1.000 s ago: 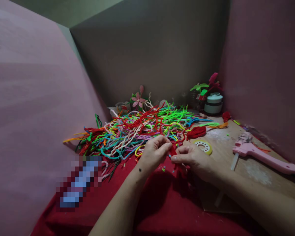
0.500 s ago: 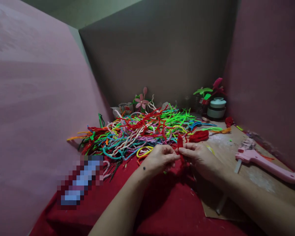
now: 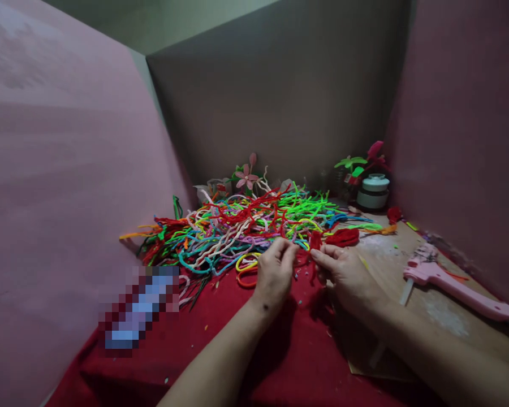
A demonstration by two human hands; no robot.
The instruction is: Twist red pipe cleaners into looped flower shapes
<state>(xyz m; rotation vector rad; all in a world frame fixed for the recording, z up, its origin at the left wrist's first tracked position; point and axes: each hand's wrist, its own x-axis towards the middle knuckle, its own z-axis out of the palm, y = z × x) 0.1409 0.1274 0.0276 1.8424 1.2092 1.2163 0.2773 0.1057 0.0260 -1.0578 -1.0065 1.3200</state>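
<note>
A folded red fuzzy strand (image 3: 316, 240) stands up from the fingertips of my right hand (image 3: 341, 271), which pinches it over the red cloth. My left hand (image 3: 275, 271) is just to its left, thumb and fingers pressed together; a thin red piece seems to run from its fingertips toward the right hand. Behind both hands lies a big heap of coloured fuzzy stems (image 3: 237, 220). A red looped bundle (image 3: 343, 237) rests just beyond my right hand.
A pink glue gun (image 3: 453, 285) lies on a brown board (image 3: 382, 254) at the right. Behind are a jar (image 3: 373, 192), a pink flower (image 3: 246, 178) and green leaves (image 3: 351, 164). A pixelated item (image 3: 142, 308) lies left on the red cloth (image 3: 212, 350).
My left hand has turned upright and drawn slightly away from the right hand, opening a gap between them. The red strand in my right hand stands up shorter and wider.
</note>
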